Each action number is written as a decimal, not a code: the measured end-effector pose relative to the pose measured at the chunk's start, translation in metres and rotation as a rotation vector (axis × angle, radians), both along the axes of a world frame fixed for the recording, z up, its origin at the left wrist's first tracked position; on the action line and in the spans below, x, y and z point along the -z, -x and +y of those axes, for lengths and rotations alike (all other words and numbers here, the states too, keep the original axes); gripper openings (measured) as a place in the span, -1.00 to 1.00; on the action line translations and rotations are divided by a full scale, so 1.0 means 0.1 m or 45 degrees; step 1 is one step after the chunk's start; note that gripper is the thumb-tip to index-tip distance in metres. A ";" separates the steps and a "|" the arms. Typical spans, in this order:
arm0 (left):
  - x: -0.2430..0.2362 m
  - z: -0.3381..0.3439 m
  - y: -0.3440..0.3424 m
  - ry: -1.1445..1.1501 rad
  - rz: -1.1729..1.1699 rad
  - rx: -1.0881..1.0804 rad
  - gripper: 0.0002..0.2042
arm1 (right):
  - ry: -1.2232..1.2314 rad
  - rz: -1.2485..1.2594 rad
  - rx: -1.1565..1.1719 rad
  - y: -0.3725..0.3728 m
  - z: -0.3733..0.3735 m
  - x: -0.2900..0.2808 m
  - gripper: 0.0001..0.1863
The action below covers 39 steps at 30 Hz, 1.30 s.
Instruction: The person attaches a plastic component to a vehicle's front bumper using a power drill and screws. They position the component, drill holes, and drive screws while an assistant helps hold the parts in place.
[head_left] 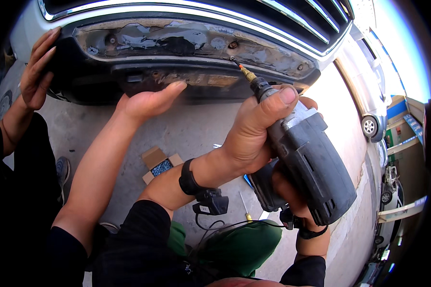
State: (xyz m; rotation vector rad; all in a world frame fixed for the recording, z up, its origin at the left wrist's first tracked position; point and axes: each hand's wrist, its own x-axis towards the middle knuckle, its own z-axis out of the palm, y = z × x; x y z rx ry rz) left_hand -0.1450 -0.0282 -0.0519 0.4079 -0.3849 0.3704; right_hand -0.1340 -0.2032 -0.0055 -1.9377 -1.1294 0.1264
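A dark grey power drill [316, 162] points up and away from me at a car's front bumper [96, 81]. My left hand [251, 129], a strap and small camera at its wrist, is wrapped round the drill's front end, thumb on top. Partly hidden under the body, my right hand [289, 189] holds the handle. The long driver bit [244, 70] reaches a small screw [232, 58] at the lower edge of the worn, peeling plate recess [163, 38]. Another person's hand [151, 100] is raised under the bumper; a further hand [37, 71] presses the bumper's left corner.
On the floor below, an open cardboard box [153, 157] holds many blue-silver screws [162, 167]. A screwdriver [247, 210] with a yellow handle lies near my knee. A cable [225, 225] runs between my wrists. Parked cars [371, 125] stand at the right.
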 end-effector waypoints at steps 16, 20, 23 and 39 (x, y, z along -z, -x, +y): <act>0.02 0.03 0.00 -0.012 -0.011 -0.002 -0.48 | 0.097 -0.330 -0.001 -0.05 0.00 0.09 -0.48; 0.01 -0.01 0.02 -0.024 0.028 -0.044 -0.46 | 0.584 -1.102 -0.149 -0.14 -0.10 0.12 -0.47; 0.08 -0.07 -0.01 -0.108 0.001 0.012 -0.46 | 0.546 -0.634 -0.019 -0.06 -0.17 0.19 -0.50; 2.00 -0.06 -0.99 -0.318 1.425 -0.101 -0.49 | 0.171 0.306 0.551 -0.93 -0.19 2.50 -0.62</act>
